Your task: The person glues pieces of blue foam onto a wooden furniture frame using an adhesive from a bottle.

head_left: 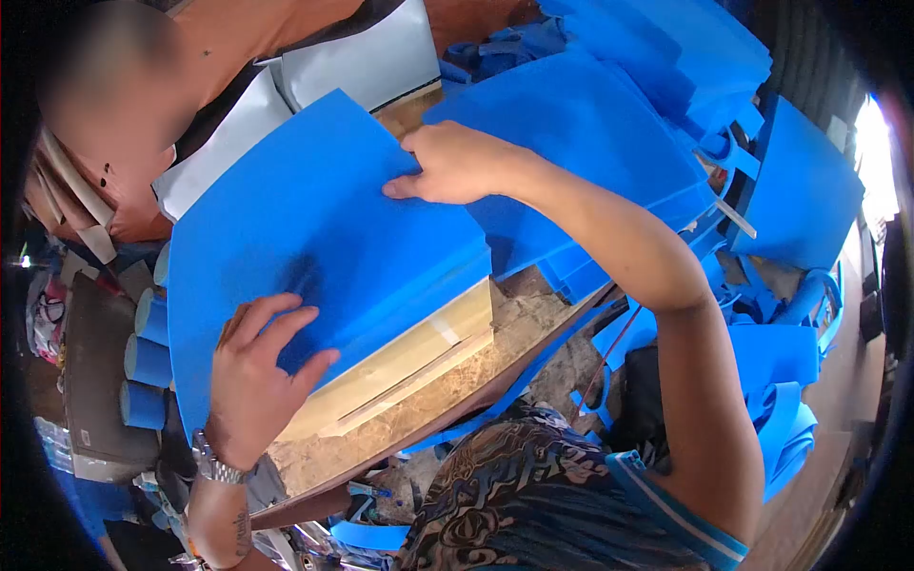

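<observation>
A large blue foam sheet (pixel 286 209) lies over a pale yellow wooden board (pixel 409 366) in front of me. My left hand (pixel 257 371), with a metal watch at the wrist, rests at the sheet's near left part, fingers spread and slightly bent. At the sheet's right edge is my right hand (pixel 457 164). Its thumb lies on the blue surface while the other fingers curl at the edge, partly hidden. Just beyond that hand, a stack of blue sheets (pixel 581 143) spreads out to the right.
White sheets (pixel 357 52) lie at the back. Blue rolls (pixel 148 360) stand at the left. More blue sheets (pixel 804 190) and offcuts (pixel 785 428) crowd the right side. A marble-patterned tabletop (pixel 524 319) shows near its front edge. Another person (pixel 124 124) is at the upper left.
</observation>
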Demonstrator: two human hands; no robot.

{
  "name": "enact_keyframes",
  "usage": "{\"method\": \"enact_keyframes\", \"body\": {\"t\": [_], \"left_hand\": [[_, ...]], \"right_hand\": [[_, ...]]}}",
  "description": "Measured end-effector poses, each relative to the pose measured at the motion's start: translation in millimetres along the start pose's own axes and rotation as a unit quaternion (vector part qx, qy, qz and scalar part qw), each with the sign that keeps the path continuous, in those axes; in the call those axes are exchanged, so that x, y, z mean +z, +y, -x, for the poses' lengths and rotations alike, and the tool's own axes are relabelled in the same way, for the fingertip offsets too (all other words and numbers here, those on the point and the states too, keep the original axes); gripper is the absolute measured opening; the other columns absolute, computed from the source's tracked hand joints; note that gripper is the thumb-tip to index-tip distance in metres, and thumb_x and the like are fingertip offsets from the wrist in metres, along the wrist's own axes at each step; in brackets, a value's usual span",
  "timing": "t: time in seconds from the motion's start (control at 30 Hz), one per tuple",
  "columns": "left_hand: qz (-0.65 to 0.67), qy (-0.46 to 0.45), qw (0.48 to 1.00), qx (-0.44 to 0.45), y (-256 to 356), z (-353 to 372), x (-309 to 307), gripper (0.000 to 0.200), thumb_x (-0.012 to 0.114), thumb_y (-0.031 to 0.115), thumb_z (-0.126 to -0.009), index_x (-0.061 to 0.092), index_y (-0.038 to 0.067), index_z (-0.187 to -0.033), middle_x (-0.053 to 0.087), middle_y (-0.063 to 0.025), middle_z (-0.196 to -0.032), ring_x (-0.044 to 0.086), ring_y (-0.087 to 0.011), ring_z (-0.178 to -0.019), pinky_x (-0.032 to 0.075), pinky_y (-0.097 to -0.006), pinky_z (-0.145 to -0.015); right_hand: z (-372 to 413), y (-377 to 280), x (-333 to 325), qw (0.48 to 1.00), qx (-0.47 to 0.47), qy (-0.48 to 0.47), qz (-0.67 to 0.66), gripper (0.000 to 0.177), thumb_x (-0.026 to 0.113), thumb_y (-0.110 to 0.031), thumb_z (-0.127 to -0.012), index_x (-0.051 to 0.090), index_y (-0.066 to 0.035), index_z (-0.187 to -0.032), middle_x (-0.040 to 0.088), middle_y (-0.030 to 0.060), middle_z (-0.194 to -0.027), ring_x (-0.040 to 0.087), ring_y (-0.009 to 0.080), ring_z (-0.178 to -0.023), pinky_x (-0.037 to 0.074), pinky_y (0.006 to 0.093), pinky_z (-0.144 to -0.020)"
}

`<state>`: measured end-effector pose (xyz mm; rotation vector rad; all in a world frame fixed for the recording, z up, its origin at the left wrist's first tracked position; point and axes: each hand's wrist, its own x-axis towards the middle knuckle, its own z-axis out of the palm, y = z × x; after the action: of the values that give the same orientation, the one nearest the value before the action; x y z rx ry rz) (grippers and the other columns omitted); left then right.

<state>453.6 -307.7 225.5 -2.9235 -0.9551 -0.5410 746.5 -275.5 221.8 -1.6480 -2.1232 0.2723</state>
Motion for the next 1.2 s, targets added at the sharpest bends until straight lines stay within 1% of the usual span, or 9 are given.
{"method": "enact_keyframes", "body": {"t": [0.2,0.53,0.63,0.67,0.73,0.8,0.87,0.93,1.2], "left_hand": [[0.028,0.04,0.999,0.016,2,-3,6,0.019,0.077,0.007,-0.07,0.07,0.004,-0.088,0.066,-0.0108,-0.101,0.062,-0.031,-0.094,0.051,-0.039,-0.081],[0.027,0.003,1.0,0.008,2,-7,2,0.023,0.077,0.005,-0.068,0.067,0.003,-0.089,0.065,-0.0134,-0.105,0.062,-0.0306,-0.098,0.049,-0.0383,-0.085],[0.012,-0.017,1.0,0.0,19,-24,-1,0.031,0.08,0.009,-0.066,0.067,0.003,-0.094,0.064,-0.0135,-0.106,0.062,-0.0301,-0.096,0.049,-0.0374,-0.084],[0.031,-0.004,0.999,0.012,26,-34,3,0.034,0.081,0.01,-0.066,0.067,0.003,-0.095,0.064,-0.0134,-0.106,0.061,-0.03,-0.096,0.049,-0.0371,-0.083],[0.056,0.018,0.997,0.045,42,-57,14,0.036,0.081,0.013,-0.066,0.067,0.004,-0.097,0.063,-0.0124,-0.105,0.061,-0.0296,-0.094,0.05,-0.0373,-0.081],[0.071,0.032,0.993,0.085,59,-78,27,0.035,0.08,0.018,-0.067,0.067,0.004,-0.097,0.063,-0.0105,-0.102,0.06,-0.0292,-0.092,0.05,-0.0384,-0.079],[0.049,0.033,0.993,0.102,71,-93,41,0.032,0.08,0.015,-0.068,0.067,0.004,-0.095,0.064,-0.0103,-0.1,0.061,-0.029,-0.091,0.051,-0.0388,-0.078],[0.039,0.039,0.992,0.115,74,-102,55,0.027,0.079,0.012,-0.068,0.067,0.003,-0.092,0.064,-0.0101,-0.097,0.062,-0.029,-0.089,0.051,-0.0394,-0.077],[0.092,0.073,0.99,0.079,73,-102,68,0.013,0.072,-0.003,-0.071,0.067,0.002,-0.081,0.067,-0.0116,-0.086,0.066,-0.0285,-0.087,0.052,-0.0398,-0.082]], "right_hand": [[-8,13,0,1.0,-0.005,-0.005,-0.01,0.046,0.066,-0.04,-0.082,0.065,0.004,-0.097,0.067,0.0216,-0.089,0.063,0.0355,-0.088,0.049,0.0419,-0.078],[-7,26,11,1.0,0.003,-0.003,-0.002,0.046,0.066,-0.038,-0.083,0.063,0.004,-0.102,0.065,0.0236,-0.086,0.063,0.0367,-0.085,0.049,0.0412,-0.077],[15,24,13,0.99,0.035,0.074,-0.116,0.052,0.062,-0.04,-0.087,0.057,0.003,-0.116,0.067,0.02,-0.092,0.064,0.0323,-0.089,0.049,0.0394,-0.076],[28,29,19,0.96,0.031,0.146,-0.238,0.054,0.06,-0.039,-0.088,0.054,0.003,-0.121,0.066,0.0188,-0.098,0.063,0.0302,-0.093,0.049,0.0389,-0.077],[57,47,52,0.839,0.017,0.28,-0.466,0.056,0.056,-0.039,-0.092,0.047,0.002,-0.13,0.064,0.0164,-0.11,0.061,0.026,-0.101,0.048,0.0378,-0.08],[78,61,107,0.796,-0.047,0.38,-0.469,0.057,0.05,-0.038,-0.095,0.041,0.001,-0.136,0.052,0.0156,-0.129,0.052,0.0244,-0.116,0.043,0.0395,-0.092],[95,48,136,0.825,-0.118,0.395,-0.388,0.06,0.058,-0.028,-0.091,0.037,0.005,-0.137,0.044,0.0227,-0.136,0.043,0.0318,-0.126,0.032,0.0407,-0.104],[98,35,144,0.852,-0.141,0.362,-0.351,0.069,0.064,-0.024,-0.086,0.032,0.004,-0.14,0.039,0.0228,-0.141,0.038,0.0355,-0.131,0.03,0.0422,-0.107],[87,26,159,0.84,-0.094,0.399,-0.354,0.073,0.071,-0.02,-0.08,0.034,0.005,-0.138,0.038,0.0238,-0.141,0.037,0.0389,-0.131,0.03,0.0449,-0.108]]}}
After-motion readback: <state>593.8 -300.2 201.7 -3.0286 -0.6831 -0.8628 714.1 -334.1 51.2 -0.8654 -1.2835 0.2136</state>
